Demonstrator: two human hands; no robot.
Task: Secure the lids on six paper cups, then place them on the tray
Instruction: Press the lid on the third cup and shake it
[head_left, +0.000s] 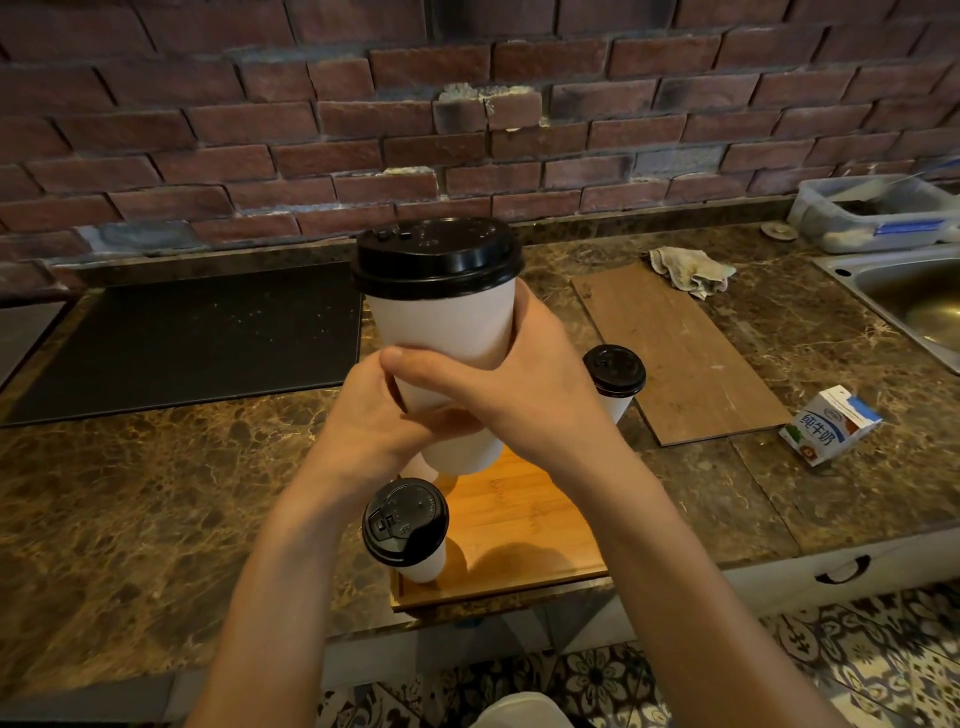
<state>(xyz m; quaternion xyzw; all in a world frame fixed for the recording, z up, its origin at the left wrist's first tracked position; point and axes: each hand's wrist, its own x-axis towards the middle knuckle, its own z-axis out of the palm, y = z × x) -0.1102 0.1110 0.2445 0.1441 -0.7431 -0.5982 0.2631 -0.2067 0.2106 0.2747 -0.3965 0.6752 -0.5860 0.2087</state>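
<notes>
I hold a white paper cup (441, 322) with a black lid (436, 257) up in the air above the counter. My right hand (514, 395) wraps its lower half, and my left hand (374, 421) grips it from the left below. Under my hands lies a wooden tray (530, 525). A lidded cup (408, 527) stands on the tray's near left corner. Another lidded cup (614, 376) stands at the tray's far right side, partly hidden by my right wrist.
A black mat (192, 338) lies at the left on the marble counter. A brown board (675, 353), a crumpled rag (691, 270) and a milk carton (826, 423) are at the right. A steel sink (914, 301) and a plastic tub (872, 208) fill the far right corner.
</notes>
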